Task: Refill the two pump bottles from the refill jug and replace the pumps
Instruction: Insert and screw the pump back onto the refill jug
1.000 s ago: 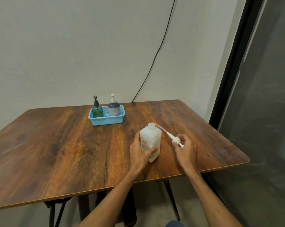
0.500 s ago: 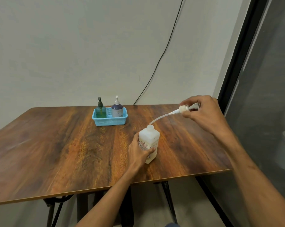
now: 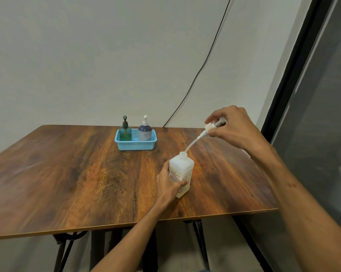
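A white square bottle (image 3: 182,168) stands upright on the wooden table (image 3: 87,173), its neck uncapped. My left hand (image 3: 170,183) grips its lower body. My right hand (image 3: 230,126) is raised above and to the right, shut on a white pump head (image 3: 211,125). The pump's thin tube (image 3: 193,143) slants down, its tip at the bottle's neck. At the back of the table, a green pump bottle (image 3: 125,130) and a purple pump bottle (image 3: 145,130) stand in a blue basket (image 3: 135,145), both with pumps on.
A black cable (image 3: 201,69) runs down the wall to the table's back edge. A dark glass panel (image 3: 318,114) stands close on the right. The table's front edge lies just below the white bottle.
My right hand has lifted the pump from table level up and to the right, drawing its tube out of the white bottle. My left hand has kept its hold.
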`<state>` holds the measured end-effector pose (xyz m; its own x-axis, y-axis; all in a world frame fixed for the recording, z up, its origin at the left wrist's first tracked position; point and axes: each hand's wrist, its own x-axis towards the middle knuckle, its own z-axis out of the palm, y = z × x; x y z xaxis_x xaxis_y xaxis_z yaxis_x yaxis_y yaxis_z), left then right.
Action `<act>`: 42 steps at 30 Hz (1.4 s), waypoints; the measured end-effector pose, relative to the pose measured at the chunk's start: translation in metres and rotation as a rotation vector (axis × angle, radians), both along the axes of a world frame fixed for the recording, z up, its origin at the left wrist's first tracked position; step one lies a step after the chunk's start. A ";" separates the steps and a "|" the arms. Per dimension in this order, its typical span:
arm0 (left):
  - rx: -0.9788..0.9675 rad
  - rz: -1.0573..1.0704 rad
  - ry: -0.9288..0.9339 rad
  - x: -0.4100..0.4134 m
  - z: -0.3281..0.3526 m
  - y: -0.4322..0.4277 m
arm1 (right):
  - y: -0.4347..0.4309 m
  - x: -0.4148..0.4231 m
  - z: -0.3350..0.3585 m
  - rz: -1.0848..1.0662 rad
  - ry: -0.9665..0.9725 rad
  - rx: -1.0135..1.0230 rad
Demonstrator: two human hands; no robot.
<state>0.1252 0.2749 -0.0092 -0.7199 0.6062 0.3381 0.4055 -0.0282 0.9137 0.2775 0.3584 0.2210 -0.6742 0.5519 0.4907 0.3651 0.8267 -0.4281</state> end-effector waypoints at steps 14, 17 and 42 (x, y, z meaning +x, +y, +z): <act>0.011 -0.013 0.006 -0.001 -0.007 -0.001 | -0.005 -0.068 -0.030 0.046 -0.364 -0.076; 0.016 -0.011 0.005 -0.001 -0.008 -0.001 | -0.002 -0.073 -0.041 0.055 -0.392 -0.111; 0.104 -0.024 -0.012 0.001 -0.023 -0.002 | 0.026 -0.082 -0.087 0.145 -0.228 -0.300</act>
<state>0.1259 0.2727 -0.0322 -0.7103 0.5852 0.3911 0.3923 -0.1322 0.9103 0.1951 0.3847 0.1344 -0.8287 0.5387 0.1515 0.3669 0.7274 -0.5800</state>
